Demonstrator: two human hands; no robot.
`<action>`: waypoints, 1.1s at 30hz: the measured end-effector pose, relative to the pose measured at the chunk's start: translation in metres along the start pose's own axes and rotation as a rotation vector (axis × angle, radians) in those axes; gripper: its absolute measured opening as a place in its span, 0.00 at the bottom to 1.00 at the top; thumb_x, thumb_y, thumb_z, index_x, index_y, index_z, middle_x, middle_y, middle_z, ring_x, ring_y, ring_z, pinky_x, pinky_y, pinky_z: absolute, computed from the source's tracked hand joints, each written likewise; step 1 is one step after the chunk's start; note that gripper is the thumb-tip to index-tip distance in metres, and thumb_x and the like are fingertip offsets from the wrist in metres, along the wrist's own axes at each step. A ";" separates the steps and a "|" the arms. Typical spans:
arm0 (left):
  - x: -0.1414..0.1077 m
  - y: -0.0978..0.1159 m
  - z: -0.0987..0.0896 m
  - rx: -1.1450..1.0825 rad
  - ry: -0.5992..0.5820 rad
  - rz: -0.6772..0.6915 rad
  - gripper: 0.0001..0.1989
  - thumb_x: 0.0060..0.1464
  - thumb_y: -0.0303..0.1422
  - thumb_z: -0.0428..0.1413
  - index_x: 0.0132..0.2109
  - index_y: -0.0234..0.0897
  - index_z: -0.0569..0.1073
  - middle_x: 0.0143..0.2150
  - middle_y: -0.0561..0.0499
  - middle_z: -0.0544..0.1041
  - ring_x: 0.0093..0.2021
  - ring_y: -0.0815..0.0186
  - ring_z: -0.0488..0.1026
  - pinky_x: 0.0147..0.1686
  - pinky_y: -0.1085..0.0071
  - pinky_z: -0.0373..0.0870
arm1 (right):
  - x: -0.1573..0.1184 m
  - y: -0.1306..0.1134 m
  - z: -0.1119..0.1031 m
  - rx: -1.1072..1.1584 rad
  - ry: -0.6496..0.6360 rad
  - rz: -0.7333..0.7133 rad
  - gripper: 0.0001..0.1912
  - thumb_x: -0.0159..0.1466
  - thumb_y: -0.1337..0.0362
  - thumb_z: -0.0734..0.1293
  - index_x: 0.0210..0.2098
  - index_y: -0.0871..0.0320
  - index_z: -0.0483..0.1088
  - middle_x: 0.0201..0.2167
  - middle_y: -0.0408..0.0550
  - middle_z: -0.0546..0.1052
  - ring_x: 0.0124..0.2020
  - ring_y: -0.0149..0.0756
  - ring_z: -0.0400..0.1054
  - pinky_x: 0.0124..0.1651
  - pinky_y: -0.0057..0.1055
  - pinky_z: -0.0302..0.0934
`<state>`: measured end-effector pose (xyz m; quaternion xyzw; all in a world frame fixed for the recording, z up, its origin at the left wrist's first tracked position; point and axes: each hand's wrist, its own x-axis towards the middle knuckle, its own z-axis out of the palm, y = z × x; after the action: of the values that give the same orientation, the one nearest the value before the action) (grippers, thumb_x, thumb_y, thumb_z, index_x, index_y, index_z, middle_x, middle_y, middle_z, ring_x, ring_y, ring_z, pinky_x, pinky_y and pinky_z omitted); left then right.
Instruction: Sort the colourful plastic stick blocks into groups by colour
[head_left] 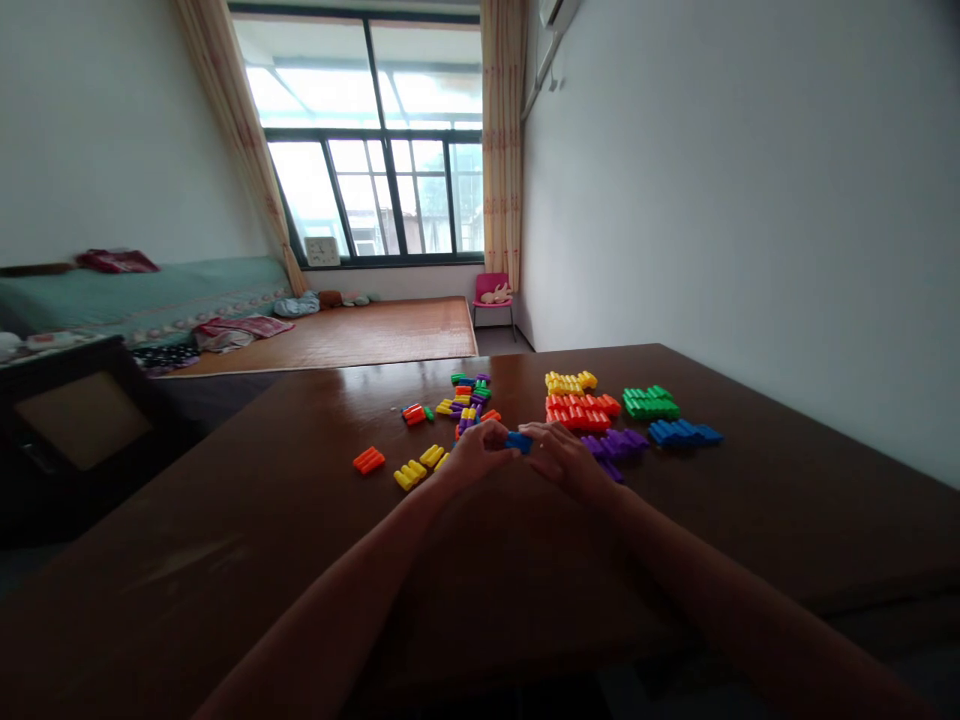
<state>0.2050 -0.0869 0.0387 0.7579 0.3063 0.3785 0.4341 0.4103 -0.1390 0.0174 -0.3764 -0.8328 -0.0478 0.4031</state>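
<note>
Both my hands meet over the brown table (pixel 300 500), at a small blue piece (pixel 518 441). My left hand (pixel 484 447) has its fingers closed on the blue piece's left side. From the right, my right hand (pixel 562 458) pinches the same piece. Just behind my hands lies a mixed heap of coloured pieces (pixel 470 398). Beside my right hand are purple pieces (pixel 619 445), with red pieces (pixel 581 411) and yellow pieces (pixel 570 383) behind. Left of my left hand lie yellow pieces (pixel 411 474), partly hidden by my forearm.
Green pieces (pixel 651 402) and blue pieces (pixel 684 433) lie at the table's right. Orange pieces (pixel 369 460) and a red and green group (pixel 416 414) lie to the left. Beyond the table are a low bed (pixel 390 330) and a pink chair (pixel 491 290); a wall stands right.
</note>
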 end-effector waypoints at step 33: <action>0.008 -0.026 -0.053 -0.071 0.245 -0.145 0.24 0.42 0.50 0.62 0.38 0.34 0.74 0.37 0.47 0.80 0.35 0.63 0.76 0.33 0.69 0.72 | -0.138 0.194 -0.130 -0.612 0.430 1.386 0.21 0.55 0.57 0.64 0.44 0.60 0.78 0.41 0.64 0.77 0.40 0.52 0.72 0.41 0.46 0.65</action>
<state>0.1609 -0.0468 0.0356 0.6660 0.3975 0.4464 0.4462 0.6762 -0.1322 -0.0362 -0.8867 -0.2616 -0.0845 0.3718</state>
